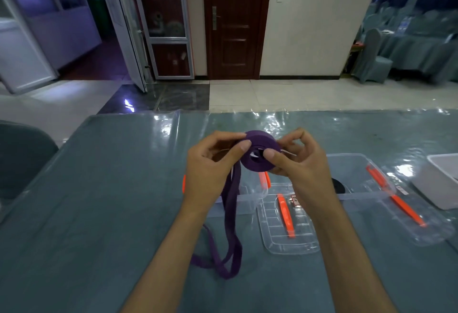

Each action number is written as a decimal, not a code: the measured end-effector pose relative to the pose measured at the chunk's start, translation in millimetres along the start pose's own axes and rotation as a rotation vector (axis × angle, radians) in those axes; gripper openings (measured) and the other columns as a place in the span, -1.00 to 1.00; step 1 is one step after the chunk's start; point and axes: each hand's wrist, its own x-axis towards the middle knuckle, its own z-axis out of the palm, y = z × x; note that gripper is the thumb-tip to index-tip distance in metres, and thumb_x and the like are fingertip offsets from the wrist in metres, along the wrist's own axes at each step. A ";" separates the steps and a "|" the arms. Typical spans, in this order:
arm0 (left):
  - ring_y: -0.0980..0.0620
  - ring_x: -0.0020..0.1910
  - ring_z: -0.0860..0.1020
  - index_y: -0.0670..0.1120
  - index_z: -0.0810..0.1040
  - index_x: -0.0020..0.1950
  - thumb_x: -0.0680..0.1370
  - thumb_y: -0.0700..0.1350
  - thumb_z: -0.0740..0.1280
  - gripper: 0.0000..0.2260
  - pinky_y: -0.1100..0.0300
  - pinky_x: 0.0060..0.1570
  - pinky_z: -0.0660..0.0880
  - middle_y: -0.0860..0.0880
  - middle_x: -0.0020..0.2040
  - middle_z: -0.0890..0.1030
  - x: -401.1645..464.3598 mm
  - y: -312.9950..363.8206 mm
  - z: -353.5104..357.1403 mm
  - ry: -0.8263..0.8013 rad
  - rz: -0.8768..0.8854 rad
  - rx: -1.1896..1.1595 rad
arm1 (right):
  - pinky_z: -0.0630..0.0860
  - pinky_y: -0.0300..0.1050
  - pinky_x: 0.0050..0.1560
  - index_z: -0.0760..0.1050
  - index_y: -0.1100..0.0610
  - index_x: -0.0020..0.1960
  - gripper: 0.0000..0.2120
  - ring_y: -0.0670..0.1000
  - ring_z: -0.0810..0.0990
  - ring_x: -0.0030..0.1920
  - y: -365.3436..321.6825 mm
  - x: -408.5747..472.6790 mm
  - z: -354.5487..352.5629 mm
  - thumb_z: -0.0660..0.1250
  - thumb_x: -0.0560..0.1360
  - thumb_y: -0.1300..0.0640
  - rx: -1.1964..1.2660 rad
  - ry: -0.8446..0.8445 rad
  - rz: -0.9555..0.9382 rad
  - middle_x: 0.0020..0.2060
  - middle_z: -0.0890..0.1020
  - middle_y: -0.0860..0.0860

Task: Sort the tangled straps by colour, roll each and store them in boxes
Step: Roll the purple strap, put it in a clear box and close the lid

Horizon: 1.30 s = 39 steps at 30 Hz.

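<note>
left hand (210, 164) and right hand (297, 161) both pinched the purple strap roll (259, 154) at frame centre, above the table (99, 188) | loose tail dangled to lower centre | clear boxes (357, 173), lid (290, 228), white tub (443, 178) sat right, tub cut off | forearms covered the left box; black thing inside too hidden to tell

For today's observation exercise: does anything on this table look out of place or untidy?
Nothing looks damaged or spilled. The purple strap is only partly rolled between both hands; its loose tail trails onto the table. Clear lids lie off their boxes.
</note>
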 end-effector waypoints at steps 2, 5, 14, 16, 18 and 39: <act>0.00 0.10 0.71 -0.05 0.71 0.16 0.52 -0.21 0.50 -0.78 0.14 0.13 0.63 0.01 0.06 0.75 -1.7 1.5 -2.6 -0.034 -0.014 -0.005 | 0.72 0.01 -0.01 0.55 0.12 0.14 -0.69 0.15 0.76 0.02 -4.0 -2.6 1.2 0.52 0.43 0.22 0.017 0.035 -0.054 -0.02 0.77 0.12; 0.04 0.09 0.70 0.00 0.70 0.21 0.52 -0.21 0.51 -0.72 0.16 0.14 0.63 0.07 0.07 0.73 -1.4 5.4 -7.8 -0.094 -0.020 0.016 | 0.71 0.10 0.06 0.54 0.15 0.03 -0.75 0.14 0.75 0.05 -4.2 -4.3 1.4 0.52 0.41 0.19 0.042 0.029 -0.037 -0.01 0.76 0.11; -0.04 0.19 0.68 0.01 0.68 0.26 0.53 -0.25 0.51 -0.67 0.20 0.17 0.60 -0.03 0.15 0.73 -20.9 -4.4 -10.0 -0.042 -0.111 -0.060 | 0.69 0.02 0.04 0.58 0.10 0.06 -0.74 0.14 0.76 0.04 -0.3 -9.6 7.7 0.52 0.41 0.13 0.056 0.019 0.020 -0.01 0.77 0.12; -0.01 0.10 0.71 0.00 0.70 0.17 0.49 -0.27 0.54 -0.70 0.20 0.10 0.62 -0.01 0.07 0.76 -21.0 -3.5 -9.0 0.015 -0.098 -0.047 | 0.70 0.05 0.06 0.50 0.13 0.01 -0.71 0.18 0.76 0.02 0.3 -9.7 5.0 0.54 0.39 0.12 0.017 -0.038 0.071 -0.03 0.76 0.16; 0.01 0.05 0.73 -0.03 0.71 0.09 0.46 -0.27 0.56 -0.74 0.12 0.10 0.66 -0.01 0.01 0.76 -22.9 -4.0 -6.7 0.063 -0.102 -0.051 | 0.72 0.05 0.03 0.49 0.13 0.06 -0.68 0.20 0.76 -0.01 0.3 -10.7 3.0 0.54 0.40 0.14 -0.036 -0.059 0.077 -0.05 0.76 0.17; 0.04 0.04 0.71 0.03 0.67 0.23 0.38 -0.09 0.64 -0.57 0.17 0.10 0.62 0.04 0.00 0.75 6.1 14.0 -11.3 -0.178 -0.149 0.127 | 0.70 -0.08 -0.05 0.52 0.04 0.26 -0.56 0.13 0.77 0.00 -11.7 -1.1 1.4 0.53 0.42 0.18 -0.059 -0.076 -0.068 -0.03 0.77 0.11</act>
